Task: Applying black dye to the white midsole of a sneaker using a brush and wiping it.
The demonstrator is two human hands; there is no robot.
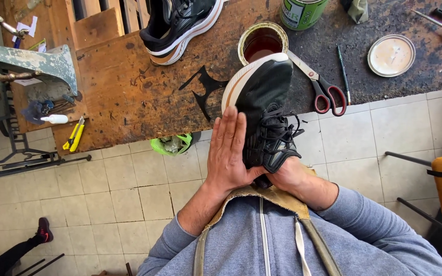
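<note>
Holding: black sneaker (262, 110) between both hands, toe pointing away, over the worktop (144, 97) edge
Left hand (227, 153): fingers straight, palm flat against the sneaker's white sole side
Right hand (288, 176): gripping the heel end (fingers hidden, grip shape unclear)
Beyond toe: open tin (262, 40) of dark liquid
Right of sneaker: red-handled scissors (319, 84), then a loose lid (391, 55)
Far left of hands: second sneaker (180, 25), yellow utility knife (74, 135)
</note>
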